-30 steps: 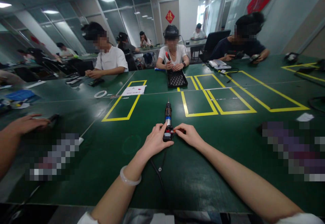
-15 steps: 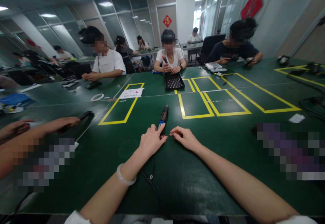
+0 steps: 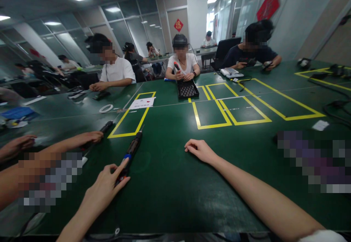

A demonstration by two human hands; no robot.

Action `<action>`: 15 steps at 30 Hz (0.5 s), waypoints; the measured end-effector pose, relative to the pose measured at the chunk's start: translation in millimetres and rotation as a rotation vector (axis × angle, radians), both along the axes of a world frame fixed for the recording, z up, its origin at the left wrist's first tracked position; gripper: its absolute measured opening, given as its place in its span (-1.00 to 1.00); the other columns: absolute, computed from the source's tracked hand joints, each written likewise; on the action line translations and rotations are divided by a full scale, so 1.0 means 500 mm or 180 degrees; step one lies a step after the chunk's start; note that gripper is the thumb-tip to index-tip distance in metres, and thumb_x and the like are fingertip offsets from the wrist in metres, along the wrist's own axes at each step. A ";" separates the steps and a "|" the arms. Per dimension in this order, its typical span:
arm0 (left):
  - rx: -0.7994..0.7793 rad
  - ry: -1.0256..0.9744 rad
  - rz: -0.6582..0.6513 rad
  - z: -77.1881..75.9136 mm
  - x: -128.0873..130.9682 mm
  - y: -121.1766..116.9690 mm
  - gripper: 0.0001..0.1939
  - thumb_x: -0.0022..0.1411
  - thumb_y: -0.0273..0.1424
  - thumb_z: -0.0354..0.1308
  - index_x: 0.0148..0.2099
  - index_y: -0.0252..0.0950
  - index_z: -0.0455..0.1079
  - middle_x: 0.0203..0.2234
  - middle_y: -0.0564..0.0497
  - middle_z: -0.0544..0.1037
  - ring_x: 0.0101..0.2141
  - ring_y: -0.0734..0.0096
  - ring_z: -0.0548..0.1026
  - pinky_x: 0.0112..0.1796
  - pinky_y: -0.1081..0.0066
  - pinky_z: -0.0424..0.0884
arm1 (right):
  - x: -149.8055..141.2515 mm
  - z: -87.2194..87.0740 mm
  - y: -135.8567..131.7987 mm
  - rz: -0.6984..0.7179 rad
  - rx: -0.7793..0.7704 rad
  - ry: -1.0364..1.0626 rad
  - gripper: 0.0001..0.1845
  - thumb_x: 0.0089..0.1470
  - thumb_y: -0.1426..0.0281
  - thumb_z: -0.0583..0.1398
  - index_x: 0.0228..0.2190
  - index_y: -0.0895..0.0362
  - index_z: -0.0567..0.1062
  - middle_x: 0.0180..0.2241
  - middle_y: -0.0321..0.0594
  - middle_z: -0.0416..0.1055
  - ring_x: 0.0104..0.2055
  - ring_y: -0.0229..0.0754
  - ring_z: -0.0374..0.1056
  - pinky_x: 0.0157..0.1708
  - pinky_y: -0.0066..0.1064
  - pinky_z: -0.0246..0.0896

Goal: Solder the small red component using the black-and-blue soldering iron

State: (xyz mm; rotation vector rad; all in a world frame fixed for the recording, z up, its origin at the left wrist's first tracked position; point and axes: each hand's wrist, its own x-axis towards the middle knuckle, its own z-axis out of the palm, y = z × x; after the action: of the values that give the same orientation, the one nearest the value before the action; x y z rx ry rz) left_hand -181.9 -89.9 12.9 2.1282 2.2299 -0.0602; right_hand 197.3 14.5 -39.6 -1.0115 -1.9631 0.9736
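One probable screwdriver (image 3: 133,144) in left hand (image 3: 105,184)

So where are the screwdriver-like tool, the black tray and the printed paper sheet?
Screwdriver-like tool (image 3: 133,146): head view, on its dark barrel.
Black tray (image 3: 189,97): head view, on its near wall.
Printed paper sheet (image 3: 142,103): head view, middle of the sheet.

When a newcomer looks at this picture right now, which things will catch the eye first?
Probably the bright yellow tape outlines across the middle of the green table. Next, at lower left, comes the left grip on a dark tool with a blue band and a thin tip. On the far wall, a red diamond sign also stands out.
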 end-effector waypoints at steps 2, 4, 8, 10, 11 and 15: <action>0.0100 -0.0002 0.0041 -0.007 -0.064 -0.015 -0.34 0.20 0.05 -0.17 0.29 -0.05 0.07 -0.10 -0.12 0.35 -0.11 0.10 0.44 -0.13 0.14 0.42 | -0.001 0.000 0.000 0.0009 0.0010 -0.0025 -0.83 0.14 0.44 0.09 -0.31 0.15 0.50 -0.40 -0.25 0.55 -0.46 -0.27 0.38 -0.42 -0.49 0.16; 0.0161 0.0006 0.0060 -0.009 -0.116 -0.026 -0.34 0.20 0.05 -0.17 0.27 -0.09 0.12 -0.11 -0.13 0.38 -0.13 0.09 0.46 -0.08 0.13 0.40 | -0.001 0.000 0.000 0.0007 0.0013 -0.0051 -0.83 0.15 0.44 0.09 -0.32 0.15 0.50 -0.40 -0.26 0.55 -0.46 -0.28 0.38 -0.43 -0.50 0.15; 0.0243 0.0097 0.0067 -0.009 -0.170 -0.039 -0.34 0.20 0.03 -0.18 0.24 -0.16 0.16 -0.12 -0.16 0.40 -0.13 0.07 0.47 -0.04 0.09 0.37 | -0.002 -0.001 0.000 0.0000 -0.0017 -0.0065 -0.83 0.15 0.44 0.09 -0.31 0.15 0.49 -0.39 -0.25 0.56 -0.43 -0.27 0.39 -0.40 -0.50 0.17; 0.0454 0.0192 -0.0001 -0.013 -0.172 -0.045 -0.38 0.19 0.02 -0.17 0.18 -0.19 0.21 -0.07 -0.17 0.38 -0.07 0.05 0.43 0.00 0.08 0.34 | -0.002 -0.001 -0.001 -0.0002 -0.0033 -0.0058 -0.83 0.15 0.44 0.09 -0.31 0.16 0.49 -0.39 -0.25 0.56 -0.42 -0.27 0.40 -0.39 -0.50 0.17; 0.0573 0.0234 -0.0053 -0.016 -0.170 -0.048 -0.41 0.18 0.01 -0.16 0.12 -0.21 0.25 -0.04 -0.18 0.37 -0.05 0.04 0.41 0.02 0.08 0.32 | -0.002 -0.001 -0.001 -0.0004 -0.0042 -0.0053 -0.83 0.15 0.44 0.09 -0.32 0.16 0.49 -0.39 -0.25 0.56 -0.42 -0.27 0.40 -0.40 -0.50 0.17; 0.0765 0.0255 -0.0115 -0.029 -0.155 -0.062 -0.55 0.13 0.01 -0.10 -0.15 -0.22 0.31 -0.07 -0.17 0.40 -0.09 0.07 0.43 0.01 0.11 0.34 | -0.001 0.002 -0.002 0.0016 -0.0053 -0.0027 -0.84 0.14 0.45 0.10 -0.31 0.16 0.49 -0.39 -0.25 0.56 -0.43 -0.27 0.40 -0.40 -0.51 0.17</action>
State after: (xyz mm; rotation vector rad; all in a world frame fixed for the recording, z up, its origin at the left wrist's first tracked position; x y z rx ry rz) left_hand -259.2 -120.9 -1.5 2.3238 2.3502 0.1299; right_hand 196.9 13.3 -38.8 -1.0219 -1.9683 0.9914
